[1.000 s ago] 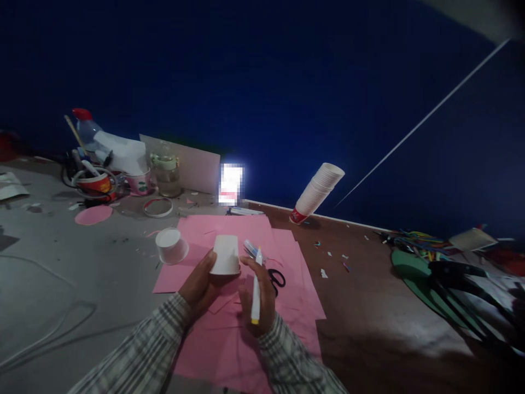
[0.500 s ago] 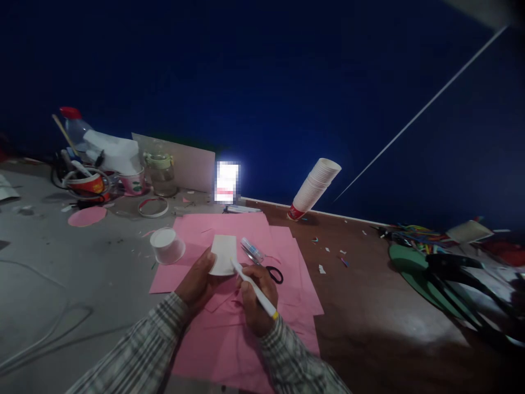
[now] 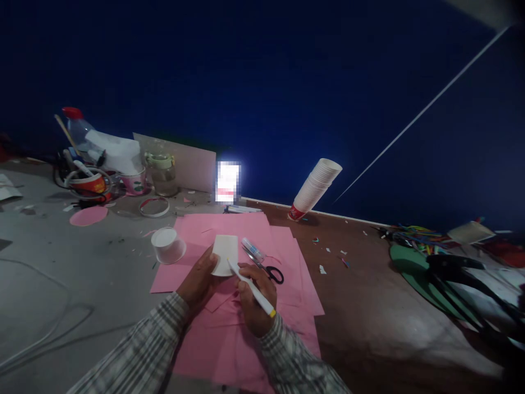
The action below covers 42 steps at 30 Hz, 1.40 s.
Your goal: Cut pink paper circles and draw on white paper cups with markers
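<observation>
Below centre of frame, left hand [image 3: 199, 280] grips white cup [image 3: 225, 253]; right hand [image 3: 258, 306] grips white marker [image 3: 253, 289], tip at cup wall.

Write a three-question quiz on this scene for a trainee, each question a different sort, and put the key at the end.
1. Multiple choice: what does the right hand hold?
A. a spoon
B. a pen
C. a ruler

2. True or false: the scissors lie on the pink paper.

3. Fill in: the left hand holds a white ____.

Key: 1. B; 2. True; 3. cup
</observation>
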Each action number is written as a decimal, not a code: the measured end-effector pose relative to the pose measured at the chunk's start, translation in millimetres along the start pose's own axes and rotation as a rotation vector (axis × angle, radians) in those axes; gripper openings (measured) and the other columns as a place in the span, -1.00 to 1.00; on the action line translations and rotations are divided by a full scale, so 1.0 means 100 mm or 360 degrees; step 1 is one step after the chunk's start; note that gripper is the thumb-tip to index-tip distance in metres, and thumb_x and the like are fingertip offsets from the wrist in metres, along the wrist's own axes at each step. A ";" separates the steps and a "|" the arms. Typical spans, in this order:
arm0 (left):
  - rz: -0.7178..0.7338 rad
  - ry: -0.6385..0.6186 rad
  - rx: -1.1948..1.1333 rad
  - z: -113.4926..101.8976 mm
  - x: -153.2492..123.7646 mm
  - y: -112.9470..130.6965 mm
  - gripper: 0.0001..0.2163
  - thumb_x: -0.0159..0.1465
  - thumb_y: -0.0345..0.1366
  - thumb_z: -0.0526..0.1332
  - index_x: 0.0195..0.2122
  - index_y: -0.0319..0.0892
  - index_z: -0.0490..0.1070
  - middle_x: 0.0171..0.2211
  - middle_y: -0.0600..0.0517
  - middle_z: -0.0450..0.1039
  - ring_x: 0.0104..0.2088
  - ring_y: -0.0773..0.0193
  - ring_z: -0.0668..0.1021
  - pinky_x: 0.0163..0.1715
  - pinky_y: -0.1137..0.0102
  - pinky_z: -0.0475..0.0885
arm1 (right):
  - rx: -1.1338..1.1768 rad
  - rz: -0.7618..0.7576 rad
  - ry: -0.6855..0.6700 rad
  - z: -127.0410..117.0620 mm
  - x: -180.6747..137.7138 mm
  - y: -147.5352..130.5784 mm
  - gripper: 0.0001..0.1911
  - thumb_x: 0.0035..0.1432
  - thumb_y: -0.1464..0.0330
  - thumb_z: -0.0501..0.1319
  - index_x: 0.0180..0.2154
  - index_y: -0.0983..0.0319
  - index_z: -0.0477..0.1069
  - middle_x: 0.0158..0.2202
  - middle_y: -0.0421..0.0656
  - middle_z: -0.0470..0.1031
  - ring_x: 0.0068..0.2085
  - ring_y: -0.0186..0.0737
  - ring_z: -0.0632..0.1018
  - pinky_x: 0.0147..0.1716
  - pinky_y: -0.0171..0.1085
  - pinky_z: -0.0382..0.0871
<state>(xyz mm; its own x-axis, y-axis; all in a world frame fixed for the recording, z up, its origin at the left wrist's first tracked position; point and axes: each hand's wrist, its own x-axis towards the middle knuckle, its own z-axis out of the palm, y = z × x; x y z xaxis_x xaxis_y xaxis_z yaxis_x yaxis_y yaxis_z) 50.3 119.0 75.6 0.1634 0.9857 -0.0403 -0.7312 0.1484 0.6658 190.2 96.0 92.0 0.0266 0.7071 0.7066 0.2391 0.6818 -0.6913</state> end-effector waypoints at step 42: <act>0.0030 0.0050 0.0040 0.04 -0.01 0.02 -0.51 0.11 -0.09 0.40 0.04 -0.17 0.46 -0.14 -0.13 0.55 -0.07 0.02 0.56 0.00 0.16 0.46 | -0.0126 -0.0004 -0.0040 0.00 0.03 -0.04 -0.85 0.21 0.36 0.13 -0.21 0.19 0.44 -0.27 -0.06 0.61 -0.26 -0.11 0.64 -0.30 -0.18 0.59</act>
<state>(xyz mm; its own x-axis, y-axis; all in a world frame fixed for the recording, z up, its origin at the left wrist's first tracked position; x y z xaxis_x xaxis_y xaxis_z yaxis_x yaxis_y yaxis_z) 51.6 118.0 80.1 0.1289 0.9904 -0.0508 -0.7167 0.1284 0.6854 189.3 95.7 97.1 0.0015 0.7106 0.7036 0.3151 0.6674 -0.6747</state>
